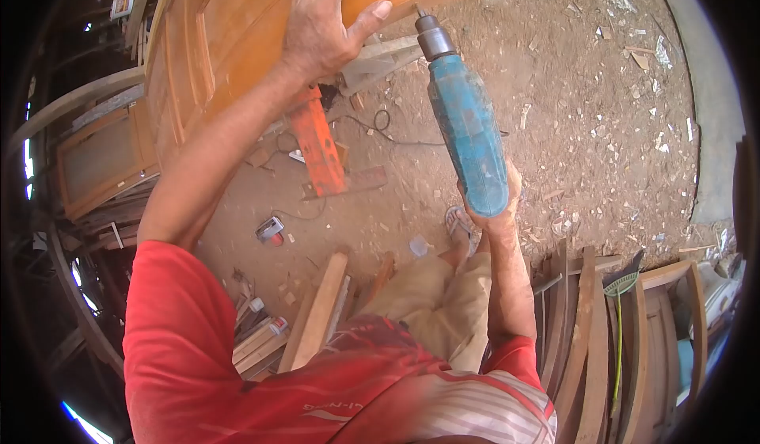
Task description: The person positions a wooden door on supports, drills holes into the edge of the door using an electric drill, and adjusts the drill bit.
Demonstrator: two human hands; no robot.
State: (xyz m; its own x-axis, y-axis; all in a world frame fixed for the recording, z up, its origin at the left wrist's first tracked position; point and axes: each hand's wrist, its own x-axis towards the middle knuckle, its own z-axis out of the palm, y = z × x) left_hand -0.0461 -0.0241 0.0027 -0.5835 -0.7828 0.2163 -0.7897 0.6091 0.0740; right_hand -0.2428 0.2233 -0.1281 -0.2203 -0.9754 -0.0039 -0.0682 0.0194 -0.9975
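A blue power drill with a grey metal chuck is in my right hand, which wraps round its handle beneath the body. The drill's tip points at the edge of an orange-brown panelled wooden door. My left hand lies on the door's face near that edge, its thumb spread away from the other fingers. The top of my left hand runs out of view. Below the door stands an orange metal support.
A dark cord trails over the dirt floor, which is littered with wood chips. A small tool lies on the ground. Wooden planks are near my legs, and more boards lean at the lower right. A framed panel stands at left.
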